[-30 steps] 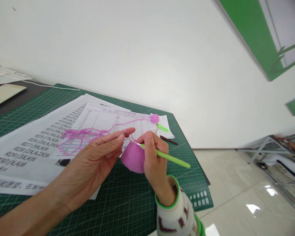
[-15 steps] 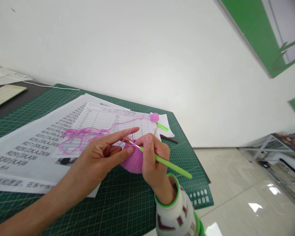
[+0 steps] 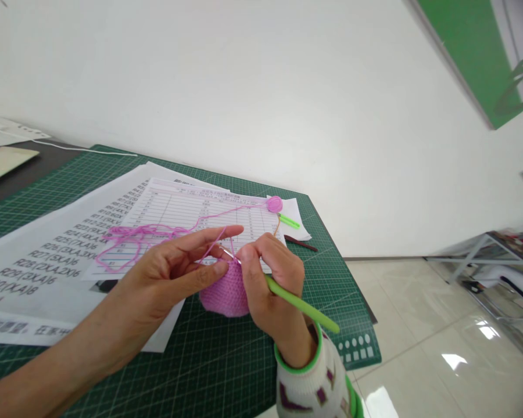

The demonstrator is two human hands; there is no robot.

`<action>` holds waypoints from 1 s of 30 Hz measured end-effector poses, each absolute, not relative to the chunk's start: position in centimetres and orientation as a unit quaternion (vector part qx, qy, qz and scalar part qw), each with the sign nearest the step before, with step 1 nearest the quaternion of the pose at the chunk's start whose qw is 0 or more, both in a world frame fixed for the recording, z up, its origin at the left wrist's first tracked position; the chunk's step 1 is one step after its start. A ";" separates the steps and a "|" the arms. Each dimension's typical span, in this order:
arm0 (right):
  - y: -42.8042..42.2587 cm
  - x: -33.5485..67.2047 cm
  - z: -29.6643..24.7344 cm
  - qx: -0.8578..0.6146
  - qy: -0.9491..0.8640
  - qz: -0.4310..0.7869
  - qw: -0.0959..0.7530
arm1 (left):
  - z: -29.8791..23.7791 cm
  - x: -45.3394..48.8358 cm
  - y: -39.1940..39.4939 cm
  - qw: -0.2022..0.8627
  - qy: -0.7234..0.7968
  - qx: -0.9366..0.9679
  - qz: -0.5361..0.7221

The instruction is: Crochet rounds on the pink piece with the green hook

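Note:
My left hand (image 3: 169,270) pinches the rim of a pink crocheted cup (image 3: 224,290), thumb against its side, with the pink yarn (image 3: 143,235) running over my stretched index finger. My right hand (image 3: 270,284) grips a green crochet hook (image 3: 303,305) like a pencil, and its metal tip (image 3: 229,253) sits at the rim of the crocheted piece. Both hands hover just above the green cutting mat (image 3: 226,371).
Printed pattern sheets (image 3: 47,255) and a lined table sheet (image 3: 187,212) lie on the mat under loose yarn. A small pink yarn disc (image 3: 274,204), a second green tool (image 3: 289,220) and a dark stick (image 3: 300,242) rest near the far corner. White wall behind; tiled floor to the right.
Both hands and the crocheted piece have shifted slightly left and down. My left thumb closed onto the piece, and the hook tip went into the rim.

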State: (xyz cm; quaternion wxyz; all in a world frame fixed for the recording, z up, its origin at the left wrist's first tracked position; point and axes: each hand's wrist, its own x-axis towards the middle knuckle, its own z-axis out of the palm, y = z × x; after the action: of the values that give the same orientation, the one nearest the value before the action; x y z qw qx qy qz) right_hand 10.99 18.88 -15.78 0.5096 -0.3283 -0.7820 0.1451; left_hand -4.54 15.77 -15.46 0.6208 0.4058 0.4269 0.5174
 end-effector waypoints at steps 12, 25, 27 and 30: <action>18.2 9.8 -17.5 -0.355 -0.767 0.048 0.532 | -15.3 -3.8 15.6 0.581 0.447 0.410 0.543; 17.3 9.9 -16.7 -0.355 -0.718 0.173 0.573 | -15.8 -4.4 15.2 0.659 0.424 0.338 0.521; 17.5 10.2 -16.6 -0.346 -0.720 0.190 0.571 | -15.9 -4.5 15.1 0.656 0.423 0.346 0.521; 18.0 10.8 -16.2 -0.336 -0.725 0.235 0.553 | -16.1 -4.7 15.2 0.648 0.427 0.363 0.516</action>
State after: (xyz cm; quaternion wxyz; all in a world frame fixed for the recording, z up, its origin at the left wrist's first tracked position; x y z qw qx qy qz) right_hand 10.80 17.99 -16.21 0.5532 -0.3358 -0.7251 0.2353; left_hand -4.70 15.16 -16.08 0.6477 0.3632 0.4268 0.5162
